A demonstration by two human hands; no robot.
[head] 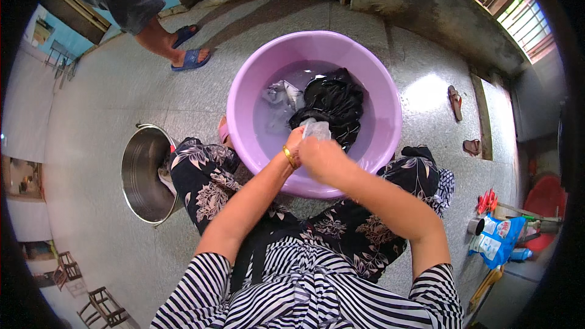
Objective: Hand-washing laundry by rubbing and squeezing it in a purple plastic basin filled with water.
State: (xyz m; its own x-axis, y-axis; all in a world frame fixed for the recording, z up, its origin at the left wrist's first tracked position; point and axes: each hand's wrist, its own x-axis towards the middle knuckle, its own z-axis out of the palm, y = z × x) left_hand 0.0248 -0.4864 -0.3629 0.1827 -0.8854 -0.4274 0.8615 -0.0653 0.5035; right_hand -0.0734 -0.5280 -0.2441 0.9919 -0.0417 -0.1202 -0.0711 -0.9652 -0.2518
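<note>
Both my hands are over the near side of a lilac plastic basin [315, 189] of cloudy water. My left hand [295, 143], with a gold-coloured bangle at the wrist, is closed at a whitish translucent piece [319, 130]; whether this is wet thin cloth or plastic is unclear. Against it, my right hand [322, 157] is curled and motion-blurred, its fingers mostly hidden. Just beyond my hands, a bunched black garment [336, 98] sits partly above the water. Left of it floats a whitish, dark-edged cloth [290, 93].
A steel bucket [148, 173] with cloth inside stands by my left knee. Someone in blue slippers [192, 59] stands beyond it. Brown sandals [455, 103] lie at right, near a blue-and-white packet [498, 240], a metal cup [475, 225] and a red basin [546, 205].
</note>
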